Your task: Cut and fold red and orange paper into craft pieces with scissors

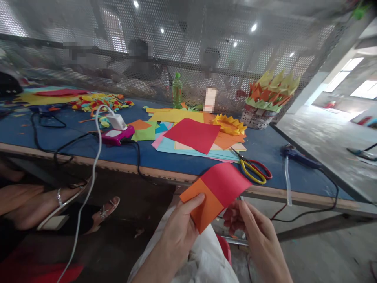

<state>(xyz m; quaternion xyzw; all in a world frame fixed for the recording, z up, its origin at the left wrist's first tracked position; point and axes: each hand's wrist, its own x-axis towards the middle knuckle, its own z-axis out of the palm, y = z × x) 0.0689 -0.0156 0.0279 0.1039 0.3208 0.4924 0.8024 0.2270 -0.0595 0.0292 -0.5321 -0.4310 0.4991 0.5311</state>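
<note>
1 head cam, looking forward and down: bare left hand [181, 226] and bare right hand [257, 226] close in, long blue-topped table [165, 163] mid-frame, grey perforated metal panel [185, 51] behind.

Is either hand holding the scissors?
No, the scissors lie on the blue table, apart from the left hand and the right hand.

Perforated grey screen [188, 45], blue-topped table [259, 146], grey floor [313, 131], bright windows [344, 74]

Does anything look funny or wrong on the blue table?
Yes: at the right, the clear stick by the blue glue gun juts past the front edge of the table. That looks odd; it might get bumped.
</note>
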